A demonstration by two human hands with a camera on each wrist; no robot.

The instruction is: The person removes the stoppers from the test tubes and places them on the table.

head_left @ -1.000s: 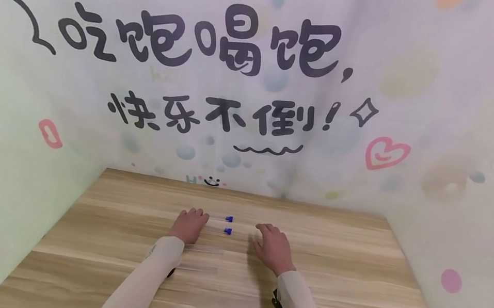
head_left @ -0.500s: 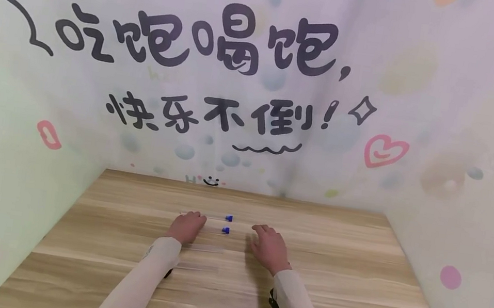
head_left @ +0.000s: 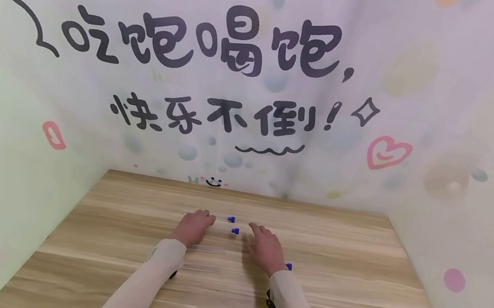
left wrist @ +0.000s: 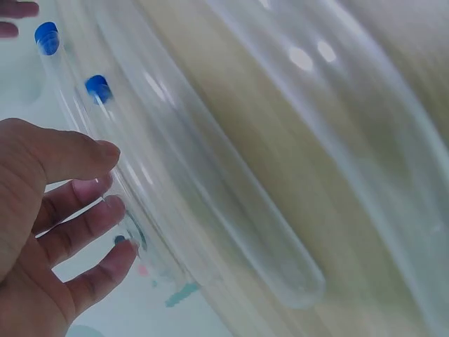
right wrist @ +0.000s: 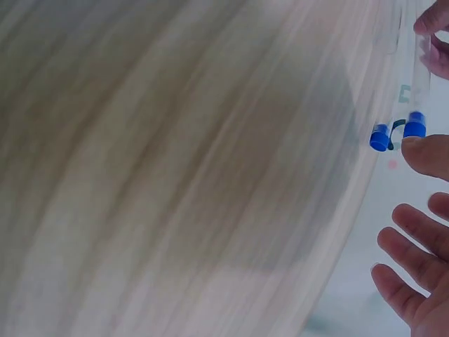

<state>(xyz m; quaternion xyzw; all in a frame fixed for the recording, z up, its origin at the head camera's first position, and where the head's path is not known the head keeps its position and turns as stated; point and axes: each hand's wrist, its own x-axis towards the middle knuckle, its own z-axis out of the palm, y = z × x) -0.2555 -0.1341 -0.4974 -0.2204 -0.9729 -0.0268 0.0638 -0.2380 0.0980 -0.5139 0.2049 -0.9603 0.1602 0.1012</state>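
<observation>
In the head view my left hand (head_left: 192,227) pinches a clear test tube (left wrist: 64,91) between thumb and fingers. Its blue stopper (head_left: 235,231) points toward my right hand (head_left: 265,247). That right hand has loosely spread fingers and grips nothing; in the right wrist view its thumb (right wrist: 426,154) is beside the stopper, and I cannot tell whether they touch. Farther back lies a second test tube with a blue stopper (head_left: 231,219), its body partly behind my left fingers. Two test tubes without visible stoppers, one (head_left: 204,249) beyond the other (head_left: 201,268), lie near my left wrist.
Another blue stopper (head_left: 289,267) shows on the wooden table (head_left: 340,301) beside my right wrist, partly hidden by it. Printed walls enclose the table at the back (head_left: 226,167) and both sides.
The tube in my left hand has shifted right, its stopper now closer to my right hand. My right hand has edged left, uncovering a blue stopper by the wrist.
</observation>
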